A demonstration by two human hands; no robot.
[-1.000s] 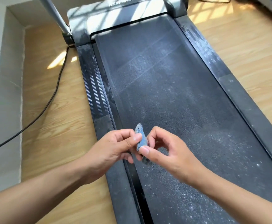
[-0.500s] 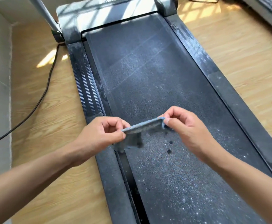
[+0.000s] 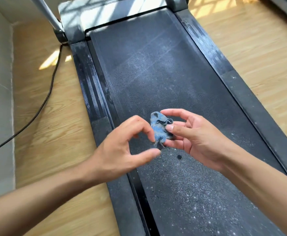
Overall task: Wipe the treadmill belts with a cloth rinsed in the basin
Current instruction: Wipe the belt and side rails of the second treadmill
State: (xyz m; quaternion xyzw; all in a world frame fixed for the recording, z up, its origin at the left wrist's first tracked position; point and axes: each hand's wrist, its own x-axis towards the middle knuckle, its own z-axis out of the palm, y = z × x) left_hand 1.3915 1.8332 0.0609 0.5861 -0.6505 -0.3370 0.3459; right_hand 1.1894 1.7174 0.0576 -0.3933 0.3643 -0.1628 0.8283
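- The belt [image 3: 156, 74] runs lengthways away from the person. It is grey with dust up front and speckled with white grit close by, so I judge that little of it has been wiped.
- The floor [image 3: 42, 116] beside it carries a black cable [image 3: 42, 103] leading to the front of the machine.
- The right hand [image 3: 195, 138] is palm-up over the middle of the belt. Its thumb clamps the cloth [image 3: 159, 128] against the fingers, probably to bunch it into a wiping pad.
- The left hand [image 3: 120, 150] hovers just beside it with its thumb and curved fingers spread apart. It grips nothing, and I cannot tell whether its forefinger touches the cloth.
- The cloth is blue, crumpled and held above the belt. Its long axis lies roughly along the belt, and its lower tip hangs toward the surface.
- A dark spot [image 3: 179, 157] beneath it suggests a drip from the damp cloth.
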